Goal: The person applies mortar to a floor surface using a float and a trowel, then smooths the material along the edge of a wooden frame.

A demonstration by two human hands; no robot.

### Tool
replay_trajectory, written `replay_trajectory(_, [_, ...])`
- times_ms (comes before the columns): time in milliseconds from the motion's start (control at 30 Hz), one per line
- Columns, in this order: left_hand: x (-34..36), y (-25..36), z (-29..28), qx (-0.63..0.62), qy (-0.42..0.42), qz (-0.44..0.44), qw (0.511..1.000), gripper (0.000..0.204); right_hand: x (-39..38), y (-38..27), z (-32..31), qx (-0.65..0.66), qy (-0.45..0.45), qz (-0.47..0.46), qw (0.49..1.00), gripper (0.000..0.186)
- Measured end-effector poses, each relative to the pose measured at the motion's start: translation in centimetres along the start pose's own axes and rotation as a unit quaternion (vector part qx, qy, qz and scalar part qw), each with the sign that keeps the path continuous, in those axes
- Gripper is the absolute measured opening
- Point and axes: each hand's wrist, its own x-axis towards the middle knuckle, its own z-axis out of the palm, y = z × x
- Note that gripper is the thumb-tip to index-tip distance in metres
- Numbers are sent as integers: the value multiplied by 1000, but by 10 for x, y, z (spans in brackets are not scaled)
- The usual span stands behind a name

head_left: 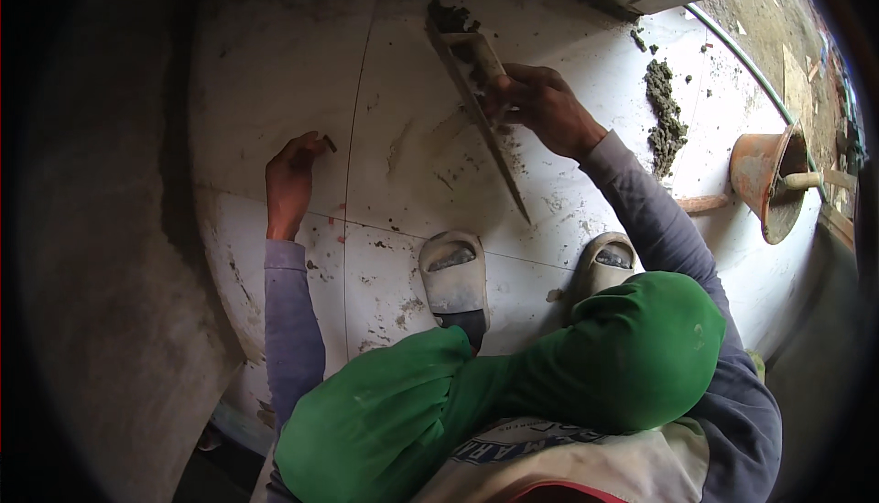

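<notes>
Float (pixel 485 132): set slantwise over the floor ahead of the feet, its long blade seen nearly edge-on, dark mortar (pixel 449 16) at the far end.
Right hand (pixel 545 108): closed round the float's pale handle.
Left hand (pixel 293 173): fingers pinched on a small dark piece (pixel 330 143), well apart from the float.
Tiled floor (pixel 275 73): large white tiles, thin dark joints, grey smears and crumbs around the sandals (pixel 455 288).
Mortar heap (pixel 666 114): a lumpy grey strip on the tiles, right of the float.
Bucket (pixel 753 173): reddish-brown, further right, a tool handle (pixel 801 180) showing at its mouth; whether it stands upright, I cannot tell.
Left wall (pixel 101 228): bare grey, in shadow.
Far right: a pale pipe (pixel 746 64) beside brightly lit, littered brown ground (pixel 778 32).
</notes>
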Motion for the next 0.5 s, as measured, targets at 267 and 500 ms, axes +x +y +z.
replay_trajectory(267, [50, 52, 36, -49, -48, 84, 994, 31, 118, 35, 7, -644, 43, -460, 610, 22])
replay_trajectory(500, [46, 31, 26, -62, -27, 34, 997, 33, -45, -10, -59, -13, 221, -59, 973, 34])
